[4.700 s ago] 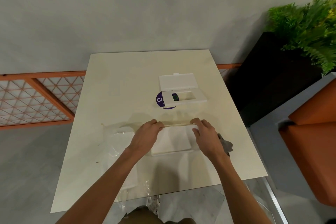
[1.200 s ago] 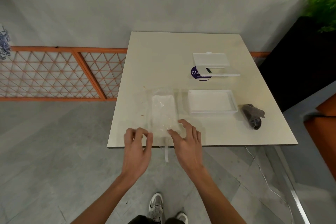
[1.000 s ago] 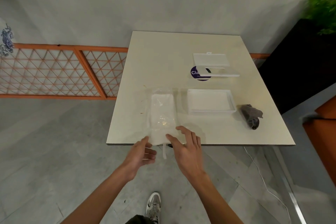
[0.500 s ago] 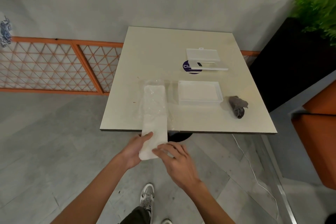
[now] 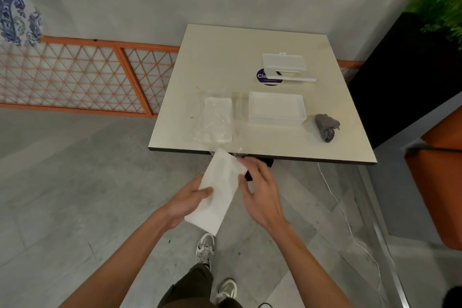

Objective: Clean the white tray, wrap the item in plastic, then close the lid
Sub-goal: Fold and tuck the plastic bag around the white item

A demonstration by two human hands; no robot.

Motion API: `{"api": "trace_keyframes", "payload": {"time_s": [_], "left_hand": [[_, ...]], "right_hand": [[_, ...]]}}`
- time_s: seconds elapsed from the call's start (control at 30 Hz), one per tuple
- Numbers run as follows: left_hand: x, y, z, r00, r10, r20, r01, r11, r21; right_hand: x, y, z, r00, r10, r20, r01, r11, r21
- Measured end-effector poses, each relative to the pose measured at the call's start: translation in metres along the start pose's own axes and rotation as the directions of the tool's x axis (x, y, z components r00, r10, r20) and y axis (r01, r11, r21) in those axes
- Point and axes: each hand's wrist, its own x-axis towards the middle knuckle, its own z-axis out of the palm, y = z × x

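My left hand point(image 5: 188, 199) grips a flat white rectangular item point(image 5: 218, 192) below the table's near edge, thumb on top. My right hand point(image 5: 260, 189) hovers beside the item's right edge with fingers spread, fingertips near or touching its upper corner. A clear plastic bag point(image 5: 216, 120) lies crumpled on the cream table point(image 5: 225, 57), near the front edge. The white tray point(image 5: 276, 109) sits to the bag's right. An open white box with its lid point(image 5: 285, 62) raised stands behind the tray.
A crumpled grey cloth point(image 5: 326, 127) lies right of the tray. A purple round sticker point(image 5: 266, 77) is under the box. An orange lattice fence point(image 5: 75, 77) runs left, a black planter point(image 5: 405, 70) and orange seat point(image 5: 440, 177) stand right. A white cable point(image 5: 350, 227) trails on the floor.
The white item has slid out of the plastic bag and off the table edge into my left hand. I have stepped back from the table.
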Motion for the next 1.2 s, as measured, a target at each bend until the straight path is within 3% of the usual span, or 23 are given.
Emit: {"api": "trace_keyframes", "payload": {"time_s": [0.27, 0.47, 0.67, 0.87, 1.2], "left_hand": [[-0.016, 0.031, 0.019, 0.982, 0.075, 0.171, -0.125, 0.945, 0.303], [0.005, 0.054, 0.025, 0.971, 0.132, 0.199, -0.206, 0.885, 0.418], [0.061, 0.092, 0.019, 0.953, 0.288, 0.099, -0.3, 0.838, 0.455], [0.132, 0.142, 0.014, 0.875, 0.484, -0.022, -0.413, 0.77, 0.486], [0.249, 0.209, 0.015, 0.834, 0.55, -0.04, -0.443, 0.711, 0.546]], "right_hand": [[0.013, -0.015, -0.032, 0.952, 0.246, 0.181, -0.272, 0.953, 0.135], [0.016, 0.0, -0.05, 0.954, 0.276, 0.114, -0.29, 0.948, 0.131], [0.057, 0.024, -0.079, 0.948, 0.314, -0.047, -0.307, 0.944, 0.122], [0.128, 0.054, -0.095, 0.924, 0.365, -0.116, -0.349, 0.927, 0.137], [0.241, 0.115, -0.11, 0.898, 0.395, -0.195, -0.382, 0.918, 0.103]]}}
